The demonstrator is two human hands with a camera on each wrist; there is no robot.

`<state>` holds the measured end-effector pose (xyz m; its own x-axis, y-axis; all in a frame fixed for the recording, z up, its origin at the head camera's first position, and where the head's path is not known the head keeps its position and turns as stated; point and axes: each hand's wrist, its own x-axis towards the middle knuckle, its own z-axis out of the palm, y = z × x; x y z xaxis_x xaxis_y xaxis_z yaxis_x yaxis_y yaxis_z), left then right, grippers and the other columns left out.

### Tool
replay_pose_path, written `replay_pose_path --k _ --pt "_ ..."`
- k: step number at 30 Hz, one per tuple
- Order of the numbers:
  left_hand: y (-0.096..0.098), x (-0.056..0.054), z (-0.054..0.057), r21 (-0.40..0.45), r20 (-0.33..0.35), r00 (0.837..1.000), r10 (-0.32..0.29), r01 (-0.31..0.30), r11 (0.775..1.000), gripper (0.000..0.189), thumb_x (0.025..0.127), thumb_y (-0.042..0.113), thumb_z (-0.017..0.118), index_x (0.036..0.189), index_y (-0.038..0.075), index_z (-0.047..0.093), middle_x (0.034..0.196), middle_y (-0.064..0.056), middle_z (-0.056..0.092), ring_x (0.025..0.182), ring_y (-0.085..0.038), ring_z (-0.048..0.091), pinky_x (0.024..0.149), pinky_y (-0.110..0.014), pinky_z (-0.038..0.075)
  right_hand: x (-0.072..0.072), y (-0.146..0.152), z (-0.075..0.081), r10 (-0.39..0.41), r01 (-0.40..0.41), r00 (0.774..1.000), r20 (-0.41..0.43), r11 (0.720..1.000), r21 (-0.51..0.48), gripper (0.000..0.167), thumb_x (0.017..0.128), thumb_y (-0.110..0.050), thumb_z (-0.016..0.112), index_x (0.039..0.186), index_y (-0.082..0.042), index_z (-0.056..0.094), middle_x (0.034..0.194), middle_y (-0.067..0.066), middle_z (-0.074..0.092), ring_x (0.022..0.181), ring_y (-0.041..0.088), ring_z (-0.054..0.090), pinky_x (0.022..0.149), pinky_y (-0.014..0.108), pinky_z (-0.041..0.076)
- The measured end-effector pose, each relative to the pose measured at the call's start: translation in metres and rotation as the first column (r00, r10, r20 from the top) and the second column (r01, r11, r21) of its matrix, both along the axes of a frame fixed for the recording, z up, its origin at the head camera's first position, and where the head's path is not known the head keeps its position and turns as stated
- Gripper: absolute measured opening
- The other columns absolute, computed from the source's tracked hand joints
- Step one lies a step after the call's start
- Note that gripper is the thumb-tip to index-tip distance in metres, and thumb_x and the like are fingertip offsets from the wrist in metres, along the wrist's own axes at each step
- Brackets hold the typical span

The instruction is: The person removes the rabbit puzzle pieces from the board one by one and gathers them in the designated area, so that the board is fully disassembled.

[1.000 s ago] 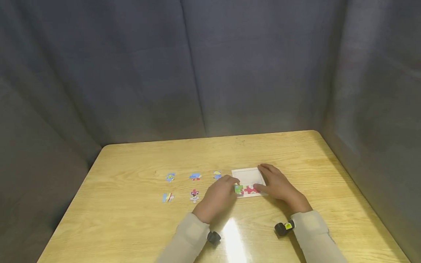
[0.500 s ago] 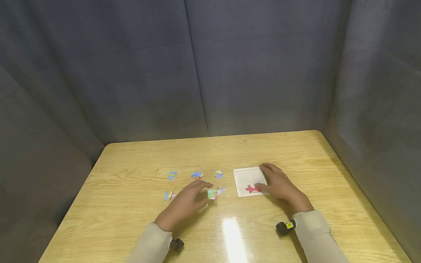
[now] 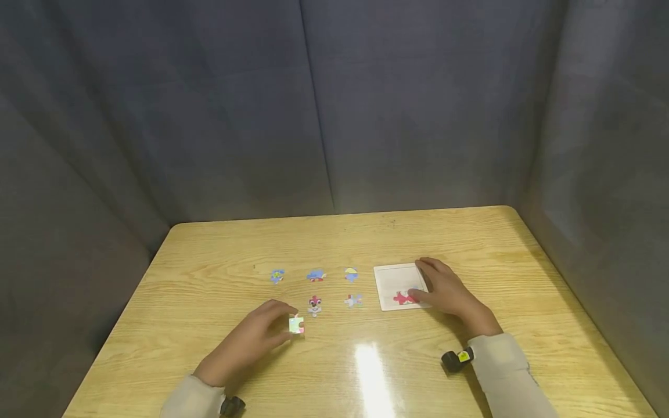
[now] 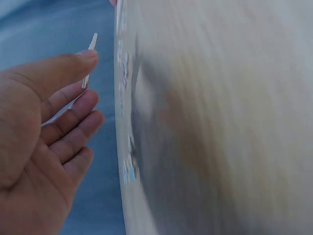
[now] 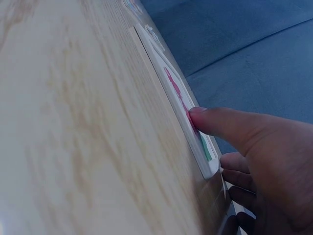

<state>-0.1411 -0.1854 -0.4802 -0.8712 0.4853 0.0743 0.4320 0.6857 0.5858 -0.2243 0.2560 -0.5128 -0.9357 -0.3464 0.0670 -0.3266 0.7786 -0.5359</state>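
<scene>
My left hand (image 3: 254, 332) pinches a small light green jigsaw piece (image 3: 296, 325) between thumb and fingers. In the left wrist view the piece (image 4: 89, 61) shows edge-on, raised off the table. My right hand (image 3: 452, 291) holds the white puzzle tray (image 3: 394, 271) at its right side. The right thumb (image 5: 210, 120) rests on the pink jigsaw pieces (image 3: 401, 298) in the tray's lower part, with the other fingers along the outer edge. Part of those pieces and the tray's right rim are hidden by the hand.
Loose jigsaw pieces lie left of the tray: a back row with a blue one (image 3: 277, 276), another blue (image 3: 316, 275) and a yellow-blue one (image 3: 351, 274); nearer, a red-and-white face piece (image 3: 314, 305) and a pale one (image 3: 353, 300). Grey curtains (image 3: 251, 116) surround the wooden table (image 3: 444, 232).
The left hand has moved left from the tray with the green piece, passing over the loose pieces to the table's front left. My right hand keeps its place on the tray.
</scene>
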Motion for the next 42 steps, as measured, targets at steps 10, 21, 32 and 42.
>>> replay_pose_path --k 10,21,32,42 --pt "-0.032 0.016 -0.004 -0.032 0.053 0.998 0.034 -0.032 0.999 0.044 0.086 0.021 0.075 0.127 0.015 0.06 0.126 0.008 0.057 0.123 -0.02 0.053 0.102 -0.043 0.045 0.002 -0.002 0.004 -0.006 0.006 1.0 0.01 1.0 -0.002 0.08 0.089 -0.04 0.07 0.147 0.002 0.036 0.151 0.022 0.031 0.137 0.044 0.028 0.109 0.061 0.028" --pt "-0.049 0.022 -0.011 -0.066 0.082 0.995 0.056 -0.051 0.997 0.045 0.087 0.021 0.074 0.129 0.017 0.058 0.131 0.006 0.053 0.126 -0.022 0.05 0.104 -0.043 0.043 0.001 0.003 0.0 -0.015 0.015 1.0 0.023 1.0 -0.009 0.081 0.089 -0.044 0.069 0.148 0.0 0.035 0.152 0.021 0.03 0.138 0.044 0.026 0.11 0.061 0.026" --pt "-0.054 0.026 -0.012 -0.074 0.047 0.999 0.016 -0.013 0.997 0.045 0.088 0.014 0.073 0.13 0.012 0.058 0.139 -0.006 0.048 0.129 -0.03 0.046 0.104 -0.048 0.041 0.0 0.0 0.002 0.002 -0.002 1.0 0.015 1.0 -0.016 0.08 0.089 -0.042 0.07 0.148 0.0 0.035 0.151 0.022 0.031 0.138 0.044 0.026 0.109 0.062 0.026" --pt "-0.056 0.027 -0.009 -0.046 0.097 0.995 -0.008 0.013 0.999 0.045 0.088 0.012 0.073 0.13 0.012 0.058 0.142 -0.007 0.045 0.131 -0.032 0.044 0.104 -0.048 0.041 0.002 0.001 0.001 -0.002 0.003 1.0 0.027 1.0 -0.019 0.081 0.089 -0.042 0.069 0.148 0.0 0.035 0.152 0.022 0.03 0.138 0.045 0.025 0.109 0.063 0.026"
